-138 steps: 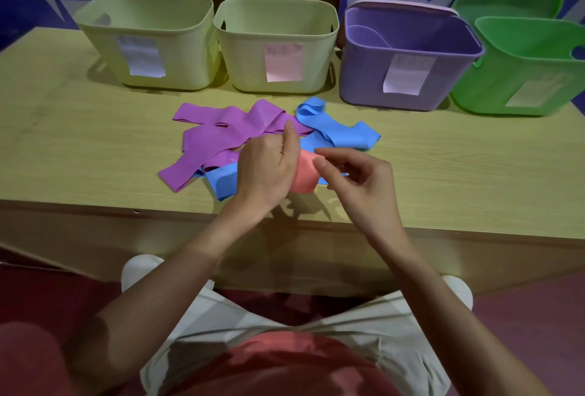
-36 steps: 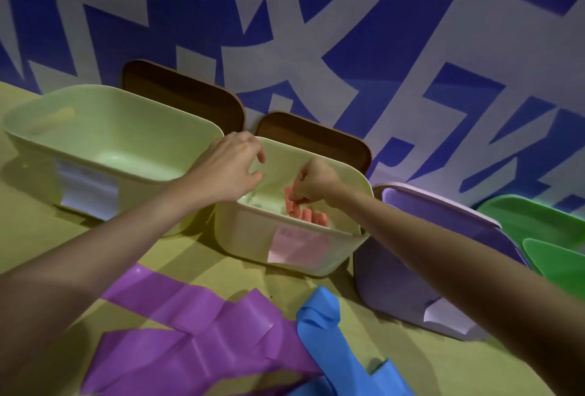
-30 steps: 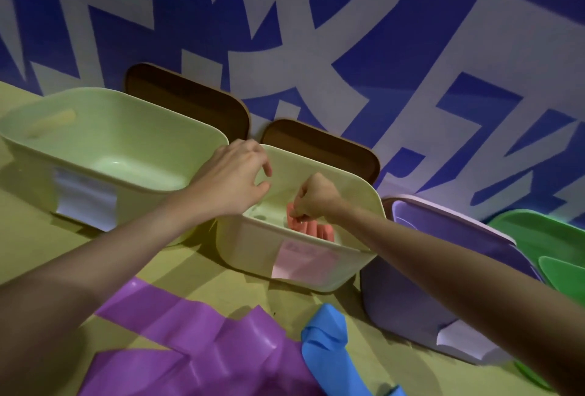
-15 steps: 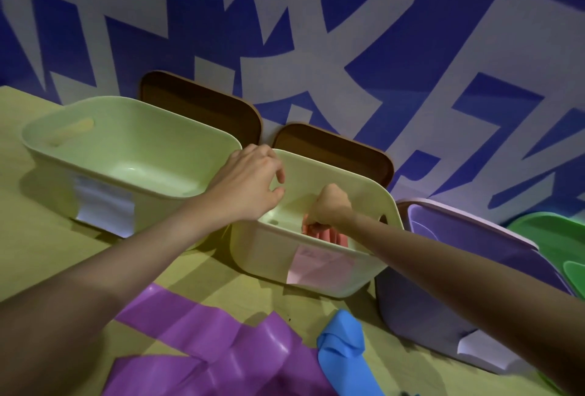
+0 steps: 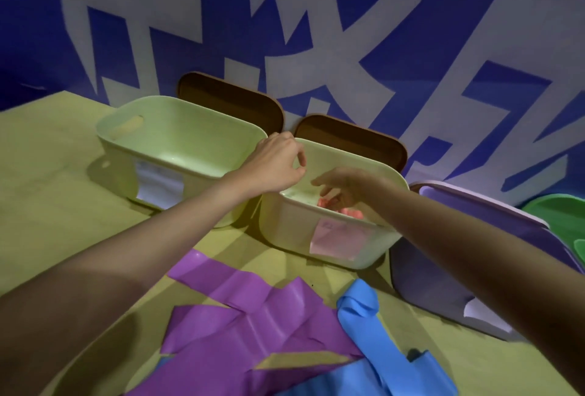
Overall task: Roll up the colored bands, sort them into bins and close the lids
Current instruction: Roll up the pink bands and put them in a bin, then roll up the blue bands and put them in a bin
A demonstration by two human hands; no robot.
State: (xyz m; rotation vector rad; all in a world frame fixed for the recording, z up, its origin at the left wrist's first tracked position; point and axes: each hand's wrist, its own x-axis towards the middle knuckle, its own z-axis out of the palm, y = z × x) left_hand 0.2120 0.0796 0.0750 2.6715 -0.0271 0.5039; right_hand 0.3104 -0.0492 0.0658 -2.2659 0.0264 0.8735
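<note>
Rolled pink bands [image 5: 346, 211] lie inside the second pale green bin [image 5: 285, 231], which carries a pink label. My right hand [image 5: 345, 186] hovers just above them inside the bin, fingers spread and holding nothing. Over that bin's back left corner, my left hand [image 5: 278, 167] has its fingers curled and thumb near the index finger, with nothing visible in it. Loose purple bands [image 5: 253, 316] and blue bands [image 5: 364, 332] lie flat on the table in front of the bins.
An empty pale green bin [image 5: 158, 145] with a white label stands to the left. A purple bin [image 5: 443, 269] and a green bin [image 5: 563, 215] stand to the right. Two brown lids [image 5: 231, 101] [image 5: 348, 139] lean on the wall behind.
My right hand carried the pink roll from the table into the second bin, let go of it and opened its fingers. My left hand stayed by the bin's corner.
</note>
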